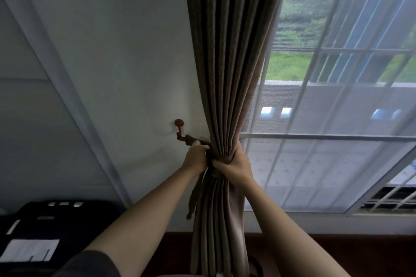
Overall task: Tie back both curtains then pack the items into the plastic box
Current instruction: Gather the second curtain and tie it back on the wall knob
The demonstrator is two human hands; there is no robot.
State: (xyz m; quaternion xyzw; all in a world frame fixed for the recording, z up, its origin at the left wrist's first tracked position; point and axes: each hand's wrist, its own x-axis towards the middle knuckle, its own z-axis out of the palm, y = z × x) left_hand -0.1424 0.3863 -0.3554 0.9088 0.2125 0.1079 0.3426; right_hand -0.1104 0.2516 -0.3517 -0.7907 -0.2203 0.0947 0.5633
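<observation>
Right hand (234,164) clamps the gathered curtain (227,74), your left hand (195,155) beside it pinches the tieback (198,140) running to the wall hook (179,129) just above-left: first curtain's tie, probably needing snugging.

Dim daylight through window (337,63), soft, edges warped

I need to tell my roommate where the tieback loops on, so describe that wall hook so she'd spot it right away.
Start at the brown curtain hanging beside the window, gathered at its waist by both hands. Just left of that bunch, on the bare white wall, sits the tieback hook. It is small, reddish-brown, with a round base, the only fixture on that wall, and the fabric tieback runs to it.
</observation>
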